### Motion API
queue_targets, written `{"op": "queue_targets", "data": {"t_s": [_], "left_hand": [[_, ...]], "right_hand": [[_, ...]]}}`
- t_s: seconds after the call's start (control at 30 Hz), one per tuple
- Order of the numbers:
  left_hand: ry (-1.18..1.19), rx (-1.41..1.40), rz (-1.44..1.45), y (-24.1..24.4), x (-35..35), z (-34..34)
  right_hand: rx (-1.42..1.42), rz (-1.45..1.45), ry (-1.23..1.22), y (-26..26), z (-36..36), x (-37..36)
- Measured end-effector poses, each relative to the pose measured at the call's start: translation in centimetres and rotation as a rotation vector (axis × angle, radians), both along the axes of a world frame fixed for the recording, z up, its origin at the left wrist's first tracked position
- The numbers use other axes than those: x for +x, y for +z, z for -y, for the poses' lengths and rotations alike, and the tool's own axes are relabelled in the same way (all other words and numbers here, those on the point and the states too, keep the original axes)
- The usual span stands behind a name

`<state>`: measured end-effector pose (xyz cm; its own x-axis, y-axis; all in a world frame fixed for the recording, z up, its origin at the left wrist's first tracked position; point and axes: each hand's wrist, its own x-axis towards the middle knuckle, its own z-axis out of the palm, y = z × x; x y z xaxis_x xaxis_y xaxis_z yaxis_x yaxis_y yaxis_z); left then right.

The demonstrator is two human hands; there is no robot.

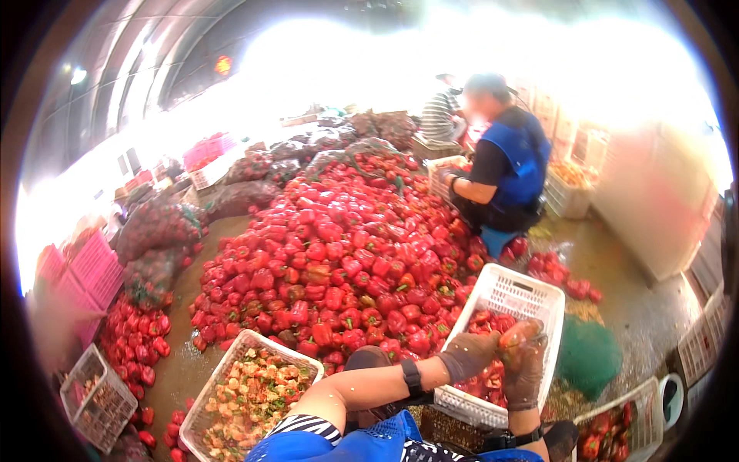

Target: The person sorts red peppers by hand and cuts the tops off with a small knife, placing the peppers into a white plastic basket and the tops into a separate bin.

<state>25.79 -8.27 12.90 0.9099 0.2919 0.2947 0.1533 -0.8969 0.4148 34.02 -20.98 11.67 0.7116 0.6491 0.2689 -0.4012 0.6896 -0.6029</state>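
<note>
A reddish bell pepper (pixel 519 334) is held over a white plastic crate (pixel 522 277). My gloved right hand (pixel 524 372) grips it from below and the right. My gloved left hand (pixel 470 355) has its fingers curled at the pepper's left side; whether a small tool is in it is hidden. Inside the crate lie opened red pepper pieces (pixel 482 378). Left of my knees stands a second white crate (pixel 196 398), filled with cut pepper cores and stems (pixel 254 392).
A large heap of red bell peppers (pixel 346 254) spreads ahead. Full mesh sacks (pixel 156 231) and pink crates (pixel 95 271) line the left. A co-worker (pixel 514 156) sits ahead right; another person (pixel 441 112) is beyond. A green mesh bag (pixel 589 358) and a pepper crate (pixel 652 410) lie right.
</note>
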Motion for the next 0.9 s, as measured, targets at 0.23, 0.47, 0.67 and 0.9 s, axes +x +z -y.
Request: {"op": "queue_targets", "data": {"t_s": [0.23,0.47,0.67,0.9], "left_hand": [[-0.045,0.123,-0.059,0.8,0.5,-1.9],[-0.178,0.12,-0.188,-0.9,2.0,-5.1],[-0.201,0.146,-0.329,-0.8,1.6,-8.3],[-0.101,-0.32,-0.004,-2.9,0.3,-7.7]], "right_hand": [[-0.176,-0.057,0.181,1.4,0.1,1.1],[-0.307,-0.116,0.288,-0.4,1.4,1.5],[-0.515,-0.118,0.367,0.5,1.0,0.2],[-0.623,-0.359,0.165,-4.0,0.8,2.7]]}}
